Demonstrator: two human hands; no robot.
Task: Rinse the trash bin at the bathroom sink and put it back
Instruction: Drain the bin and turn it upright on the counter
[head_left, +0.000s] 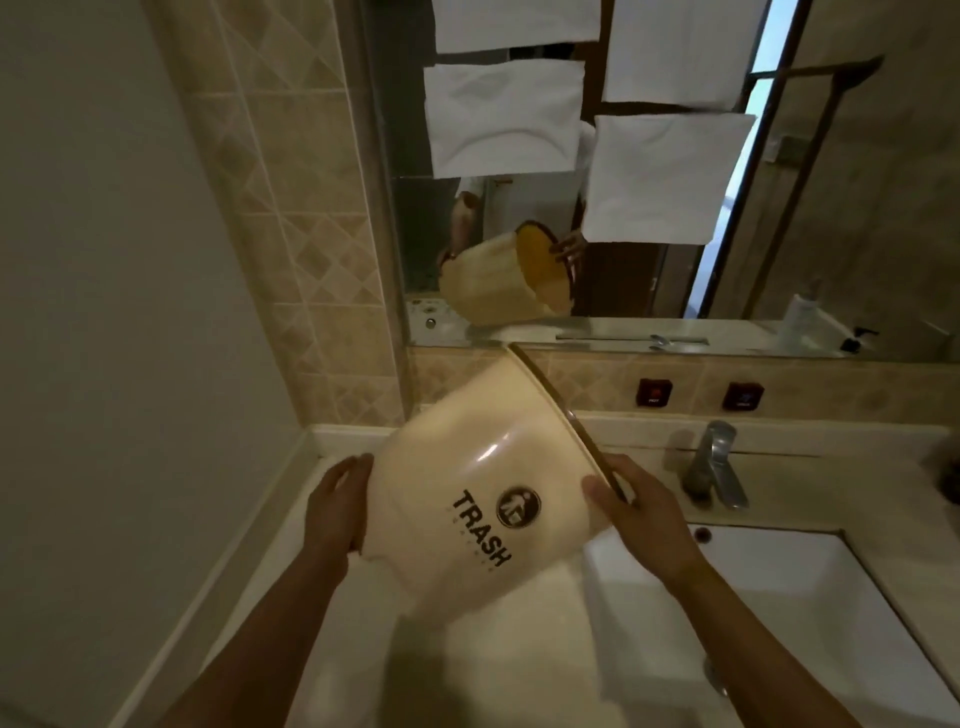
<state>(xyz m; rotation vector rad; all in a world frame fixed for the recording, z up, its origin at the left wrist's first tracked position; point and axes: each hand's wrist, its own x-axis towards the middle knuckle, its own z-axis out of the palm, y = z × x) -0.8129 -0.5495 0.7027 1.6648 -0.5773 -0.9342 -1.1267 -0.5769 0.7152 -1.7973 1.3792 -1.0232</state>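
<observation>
Now the bin (467, 499) is held tilted in the air over the left part of the bench (322, 561), its mouth turned up and to the right, toward the tap (714, 462) and the mirror (649, 218). It sits left of the sink (810, 613), not yet over the basin. The left hand (337, 512) lies flat against the base end, fingers fairly straight, pressing rather than curling round. The right hand (631, 514) has its grip on the dark rim, thumb on the outer wall and fingers folded over the edge.

Judging from this, the step in hand is bringing the bin to the water or tipping it out. To do it well, the mouth should travel right until it hangs above the basin, so nothing spills on the bench. The rim hand steers the angle; the base hand carries the weight and should stay firm, since a smooth wet wall is likely to slide. Whether water is inside cannot be told.
</observation>
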